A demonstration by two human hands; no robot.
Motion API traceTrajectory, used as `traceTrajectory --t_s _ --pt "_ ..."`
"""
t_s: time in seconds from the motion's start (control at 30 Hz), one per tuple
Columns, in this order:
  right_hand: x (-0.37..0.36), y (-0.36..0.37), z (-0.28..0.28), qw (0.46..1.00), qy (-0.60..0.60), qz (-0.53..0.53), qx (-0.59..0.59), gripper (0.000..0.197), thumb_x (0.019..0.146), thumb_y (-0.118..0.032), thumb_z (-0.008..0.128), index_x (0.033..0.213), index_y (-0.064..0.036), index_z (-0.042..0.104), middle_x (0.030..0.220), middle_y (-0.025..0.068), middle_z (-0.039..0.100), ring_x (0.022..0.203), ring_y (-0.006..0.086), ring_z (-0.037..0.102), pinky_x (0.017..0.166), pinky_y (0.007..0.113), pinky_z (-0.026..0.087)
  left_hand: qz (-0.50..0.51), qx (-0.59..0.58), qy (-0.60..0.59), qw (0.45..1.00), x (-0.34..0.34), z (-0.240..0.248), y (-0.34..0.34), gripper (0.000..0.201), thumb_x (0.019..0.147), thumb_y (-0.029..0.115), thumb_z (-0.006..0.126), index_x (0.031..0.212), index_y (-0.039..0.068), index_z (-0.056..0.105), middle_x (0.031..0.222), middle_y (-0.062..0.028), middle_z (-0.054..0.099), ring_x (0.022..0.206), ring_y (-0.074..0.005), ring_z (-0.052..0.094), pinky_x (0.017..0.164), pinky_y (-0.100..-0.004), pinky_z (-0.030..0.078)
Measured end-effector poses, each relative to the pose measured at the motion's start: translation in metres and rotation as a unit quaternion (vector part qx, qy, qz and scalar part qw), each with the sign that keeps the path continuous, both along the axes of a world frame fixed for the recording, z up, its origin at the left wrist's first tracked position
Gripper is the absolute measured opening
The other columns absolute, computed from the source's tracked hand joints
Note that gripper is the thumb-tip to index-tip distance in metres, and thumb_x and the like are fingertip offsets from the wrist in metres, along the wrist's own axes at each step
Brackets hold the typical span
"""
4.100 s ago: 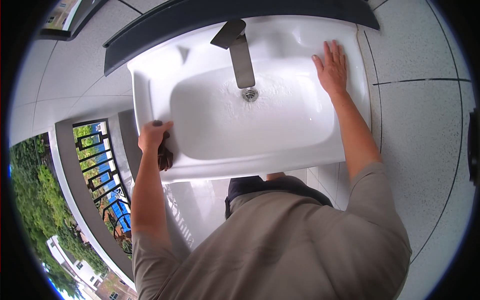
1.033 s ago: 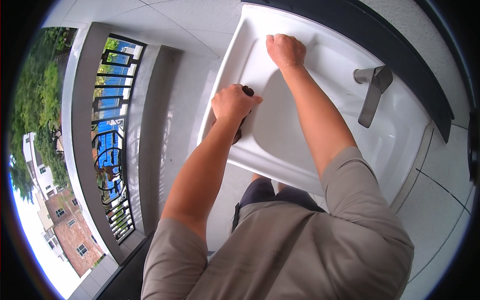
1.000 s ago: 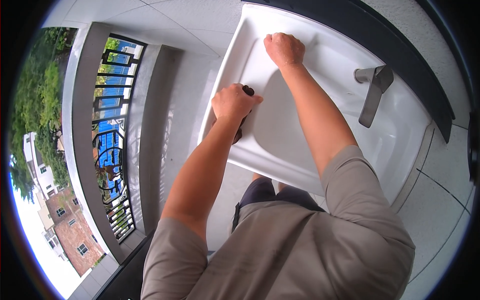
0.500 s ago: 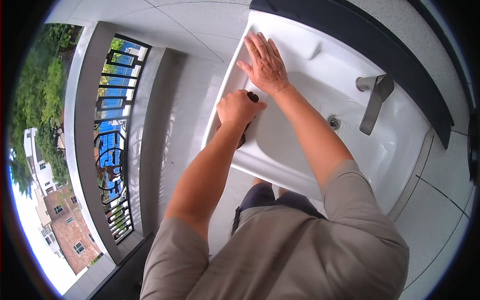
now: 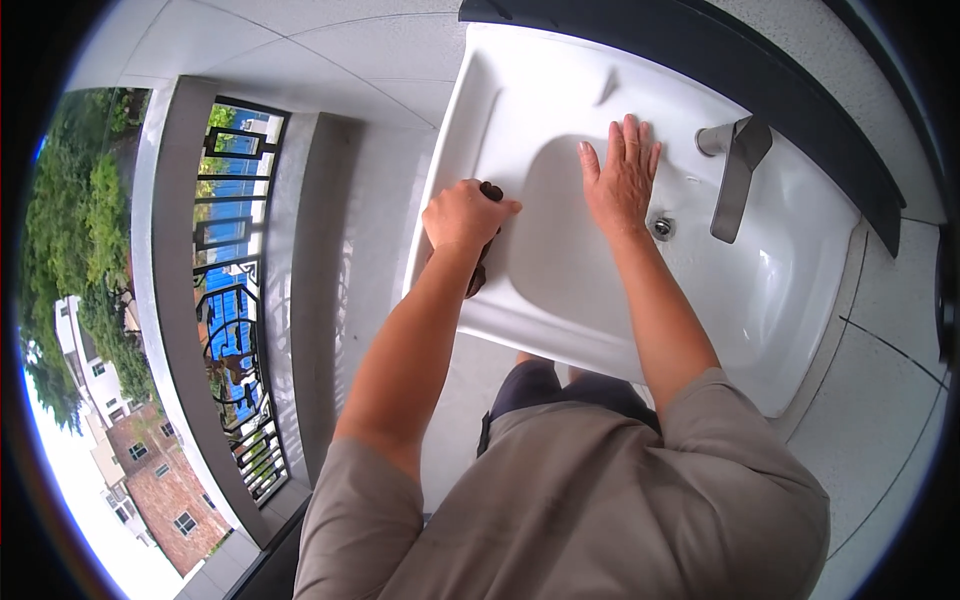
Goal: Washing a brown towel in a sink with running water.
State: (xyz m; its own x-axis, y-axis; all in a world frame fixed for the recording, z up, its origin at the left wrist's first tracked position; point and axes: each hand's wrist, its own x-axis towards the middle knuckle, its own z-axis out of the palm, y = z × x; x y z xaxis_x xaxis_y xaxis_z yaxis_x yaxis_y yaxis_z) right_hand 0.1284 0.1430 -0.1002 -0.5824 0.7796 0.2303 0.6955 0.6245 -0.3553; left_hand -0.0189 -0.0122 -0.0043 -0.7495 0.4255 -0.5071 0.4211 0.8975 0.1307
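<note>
My left hand [image 5: 462,214] is closed around a dark brown object [image 5: 477,281] at the left rim of the white sink [image 5: 560,72]. A rounded end shows by my thumb and a wider part below my wrist; my fingers cover the rest, so its kind cannot be told. My right hand [image 5: 622,180], wet, is open with its fingers outstretched, palm down over the basin. Nothing is in it. It is nearest to the metal drain [image 5: 662,228] and the grey faucet [image 5: 738,180].
A dark strip [image 5: 690,45] runs along the sink's far edge against the tiled wall. On the left are a low parapet [image 5: 310,260] and a black metal railing [image 5: 235,300], with trees and buildings beyond. Beneath the sink's near edge, my legs stand close to it.
My right hand has moved from the sink's far left ledge to the right, over the basin near the drain. The left hand keeps its grip at the left rim. The view has shifted slightly.
</note>
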Motion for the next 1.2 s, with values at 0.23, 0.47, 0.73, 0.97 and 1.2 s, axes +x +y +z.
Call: traceTrajectory --t_s 0.23,0.47,0.73,0.97,1.2 --pt "-0.099 -0.015 -0.006 0.975 0.039 0.217 -0.005 0.076 0.107 -0.063 0.04 0.159 -0.0089 0.042 0.171 0.0088 0.03 0.16 0.0285 0.021 0.132 0.05 0.014 -0.011 -0.007 -0.011 1.0 0.007 0.009 0.011 0.042 0.075 0.056 0.083 0.089 0.017 0.079 0.075 0.004 0.077 0.076 -0.0141 0.074 0.075 -0.033 0.056" --pt "0.055 0.011 -0.02 0.997 -0.058 0.043 0.023 0.089 0.104 -0.056 0.054 0.17 -0.0103 0.013 0.178 0.0053 0.006 0.164 0.0267 0.003 0.132 0.05 0.003 0.007 0.001 -0.001 1.0 0.006 0.005 0.005 0.045 0.076 0.058 0.083 0.094 0.017 0.08 0.072 0.0039 0.075 0.077 -0.0159 0.074 0.075 -0.0321 0.055" --pt "0.136 0.037 -0.016 0.976 0.071 -0.191 0.077 0.041 0.098 -0.024 0.069 0.135 -0.009 0.062 0.134 0.0078 0.066 0.122 0.0242 0.063 0.102 0.048 0.05 -0.003 -0.005 -0.001 1.0 0.01 0.015 0.007 0.042 0.078 0.055 0.082 0.093 0.017 0.08 0.077 0.003 0.077 0.078 -0.016 0.074 0.076 -0.0325 0.055" --pt "0.114 0.058 -0.063 0.857 0.307 -0.218 -0.353 0.019 0.096 -0.021 0.066 0.106 -0.0045 0.067 0.085 0.0165 0.067 0.088 0.0355 0.069 0.079 0.047 0.054 0.004 -0.018 0.009 1.0 0.014 0.012 0.014 0.043 0.076 0.057 0.083 0.093 0.018 0.081 0.078 0.0039 0.077 0.079 -0.0156 0.073 0.076 -0.0325 0.055" --pt "0.222 0.007 -0.066 0.992 -0.098 -0.018 -0.082 0.049 0.092 -0.023 0.075 0.138 -0.0141 0.061 0.138 0.0073 0.054 0.127 0.0313 0.054 0.1 0.047 0.05 -0.001 -0.018 0.02 1.0 0.014 0.01 0.012 0.046 0.074 0.059 0.083 0.094 0.018 0.081 0.081 0.0024 0.078 0.082 -0.0162 0.074 0.077 -0.0329 0.055"
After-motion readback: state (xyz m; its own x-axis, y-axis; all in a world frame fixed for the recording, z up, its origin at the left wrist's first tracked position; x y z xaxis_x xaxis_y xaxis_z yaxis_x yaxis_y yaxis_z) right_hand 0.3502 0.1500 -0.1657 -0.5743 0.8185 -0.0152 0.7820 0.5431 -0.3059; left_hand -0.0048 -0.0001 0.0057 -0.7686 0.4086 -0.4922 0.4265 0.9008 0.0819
